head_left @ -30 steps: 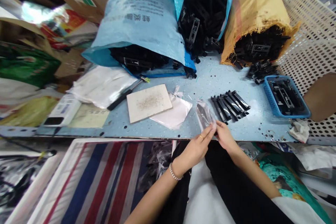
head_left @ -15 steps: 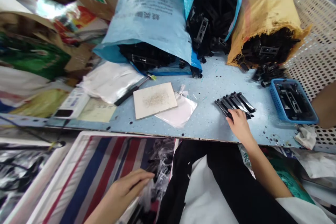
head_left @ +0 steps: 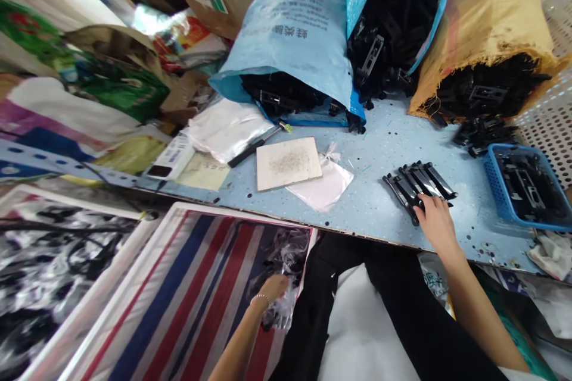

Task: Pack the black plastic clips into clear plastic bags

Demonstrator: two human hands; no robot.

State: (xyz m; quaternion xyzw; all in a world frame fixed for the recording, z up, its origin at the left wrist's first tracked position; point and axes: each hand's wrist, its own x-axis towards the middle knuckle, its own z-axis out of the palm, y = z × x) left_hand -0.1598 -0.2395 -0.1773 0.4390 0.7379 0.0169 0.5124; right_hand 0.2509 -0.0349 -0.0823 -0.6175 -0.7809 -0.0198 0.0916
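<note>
On the blue worktop lies a slanted row of slim, glossy black parts [head_left: 429,180]; their exact kind is unclear. My right hand [head_left: 437,223] is at the near end of this row, its thumb and fingers closed around the end of one part. Lower down, my left hand [head_left: 274,287], with a beaded bracelet at the wrist, reaches over the striped-lined bin. It is at a heap of clear plastic bags [head_left: 286,256] with dark contents. Its fingers are blurred and partly hidden, so their grip is unclear.
Blue sack [head_left: 286,18] and yellow sack [head_left: 496,12] spill black parts at the back. A blue basket [head_left: 496,181] of similar parts stands right. A pale board [head_left: 288,164], white pouch [head_left: 324,187] and black-handled tool [head_left: 245,153] lie left of the row.
My left hand has moved forward and right, onto the plastic bags. My right hand stays at the row, where a gap has opened between parts. The view has swung left.
</note>
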